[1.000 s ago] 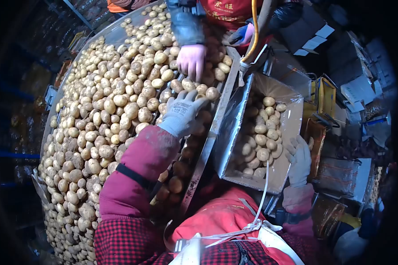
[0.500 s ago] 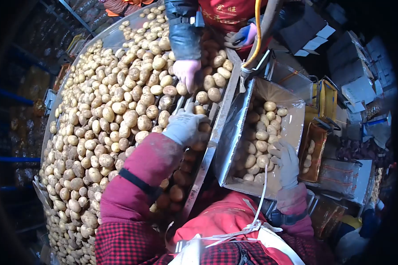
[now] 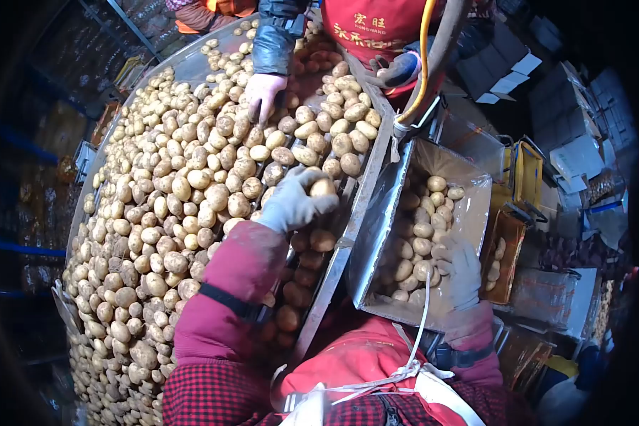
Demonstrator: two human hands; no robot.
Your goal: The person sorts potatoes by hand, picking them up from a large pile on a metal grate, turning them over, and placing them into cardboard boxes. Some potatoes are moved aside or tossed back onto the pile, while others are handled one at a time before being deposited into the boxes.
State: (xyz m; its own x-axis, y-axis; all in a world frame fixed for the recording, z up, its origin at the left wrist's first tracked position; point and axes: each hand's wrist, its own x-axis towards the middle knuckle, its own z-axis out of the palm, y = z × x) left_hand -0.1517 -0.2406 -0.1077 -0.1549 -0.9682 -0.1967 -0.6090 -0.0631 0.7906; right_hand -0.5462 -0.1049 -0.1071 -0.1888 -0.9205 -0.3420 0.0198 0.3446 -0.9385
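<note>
My left hand (image 3: 291, 200), in a pale grey work glove, is closed around a potato (image 3: 322, 187) near the right side of the sorting table. A large heap of potatoes (image 3: 184, 188) covers the table to its left. Over the right part of a lined cardboard box (image 3: 468, 220), my gloved right hand (image 3: 461, 273) has its fingers apart, fingertips close beside the potatoes (image 3: 422, 231) inside. A white cord (image 3: 425, 305) hangs in front of the box.
Across the table, a person in a red apron (image 3: 362, 28) has one pink-gloved hand (image 3: 265, 96) on the heap. A metal rail (image 3: 348, 234) separates table from box. An orange hose (image 3: 424, 64) and a post rise at the corner. Cartons (image 3: 575, 156) and a yellow crate (image 3: 527, 170) stand to the right.
My left hand has lifted slightly, turned and now grips a potato. The other person's hand has moved up and left. More potatoes lie at the table's right corner. My right hand stays nearly in place.
</note>
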